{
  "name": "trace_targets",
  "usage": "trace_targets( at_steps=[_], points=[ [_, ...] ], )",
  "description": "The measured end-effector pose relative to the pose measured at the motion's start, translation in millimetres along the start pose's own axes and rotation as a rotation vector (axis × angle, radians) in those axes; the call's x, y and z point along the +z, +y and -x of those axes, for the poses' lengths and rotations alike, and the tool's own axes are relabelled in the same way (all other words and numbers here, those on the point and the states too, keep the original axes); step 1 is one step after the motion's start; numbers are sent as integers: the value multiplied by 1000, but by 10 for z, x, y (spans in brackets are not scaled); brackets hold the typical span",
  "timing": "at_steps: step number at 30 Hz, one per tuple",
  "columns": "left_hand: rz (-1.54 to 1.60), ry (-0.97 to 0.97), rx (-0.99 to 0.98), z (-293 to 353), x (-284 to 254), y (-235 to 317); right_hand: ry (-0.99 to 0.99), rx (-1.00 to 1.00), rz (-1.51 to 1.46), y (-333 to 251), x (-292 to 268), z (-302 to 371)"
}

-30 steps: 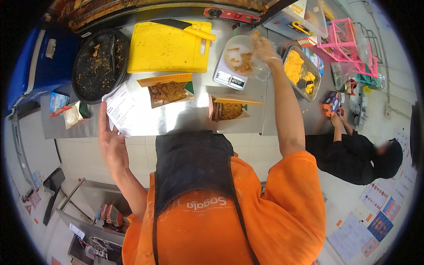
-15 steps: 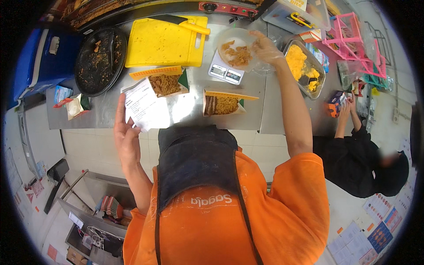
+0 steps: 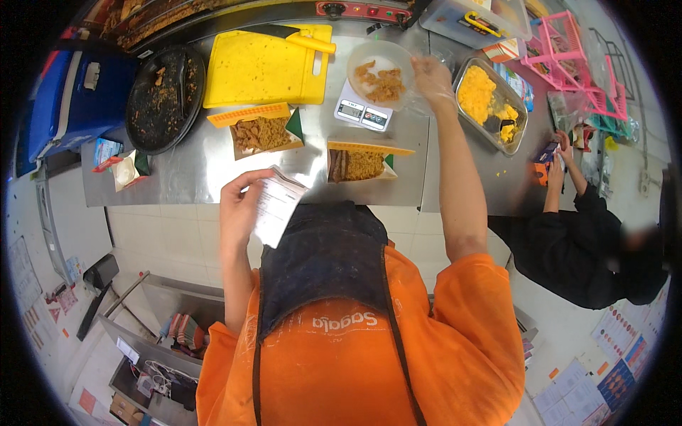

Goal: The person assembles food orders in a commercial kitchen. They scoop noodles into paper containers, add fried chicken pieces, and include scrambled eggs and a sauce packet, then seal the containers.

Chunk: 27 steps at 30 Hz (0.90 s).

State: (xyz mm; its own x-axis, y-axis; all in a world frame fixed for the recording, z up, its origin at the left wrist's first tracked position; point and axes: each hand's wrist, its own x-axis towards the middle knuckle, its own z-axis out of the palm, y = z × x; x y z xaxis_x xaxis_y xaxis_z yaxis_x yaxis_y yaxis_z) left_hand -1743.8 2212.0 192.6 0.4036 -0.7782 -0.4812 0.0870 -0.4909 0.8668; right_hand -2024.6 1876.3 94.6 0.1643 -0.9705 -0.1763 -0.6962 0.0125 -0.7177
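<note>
My left hand (image 3: 239, 211), closed, pinches a small sheaf of printed paper slips (image 3: 279, 208) over the counter's front edge. My right hand (image 3: 432, 79), in a clear plastic glove, is at the right rim of a translucent bowl (image 3: 364, 55); its fingers are curled, but what they grip is unclear. Shredded brown meat (image 3: 383, 85) lies in the bowl, which rests on a white digital scale (image 3: 364, 115). Two open paper boxes stand nearby: one with noodles and meat pieces (image 3: 261, 133), the other with noodles and brown strips (image 3: 359, 165).
A yellow cutting board (image 3: 263, 71) bears a knife (image 3: 295, 35). To its left lies a round black pan (image 3: 156, 106) with crumbs. At right are a metal tray (image 3: 521, 135) with yellow food, pink baskets (image 3: 561, 50), and a person in black (image 3: 568, 248) holding a small box.
My left hand has brought the paper slips right and toward my body, uncovering the left noodle box. My right hand has shifted slightly right and down beside the bowl.
</note>
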Motion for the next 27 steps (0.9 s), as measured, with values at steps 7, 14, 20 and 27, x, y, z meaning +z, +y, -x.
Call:
trace_targets(
  at_steps=[7,14,20,27],
  points=[
    [-1008,-395,373,-495,856,-311,-316,242,123,393,-31,429],
    [-1088,-593,610,-1008,1585,-378,-20,518,-620,1105,-793,1587],
    [-769,-860,479,-1469,1640,-394,105,661,-894,877,-653,2936],
    [-1130,-1146,515,-1786,1559,-83,687,151,-354,188,868,3014]
  ],
)
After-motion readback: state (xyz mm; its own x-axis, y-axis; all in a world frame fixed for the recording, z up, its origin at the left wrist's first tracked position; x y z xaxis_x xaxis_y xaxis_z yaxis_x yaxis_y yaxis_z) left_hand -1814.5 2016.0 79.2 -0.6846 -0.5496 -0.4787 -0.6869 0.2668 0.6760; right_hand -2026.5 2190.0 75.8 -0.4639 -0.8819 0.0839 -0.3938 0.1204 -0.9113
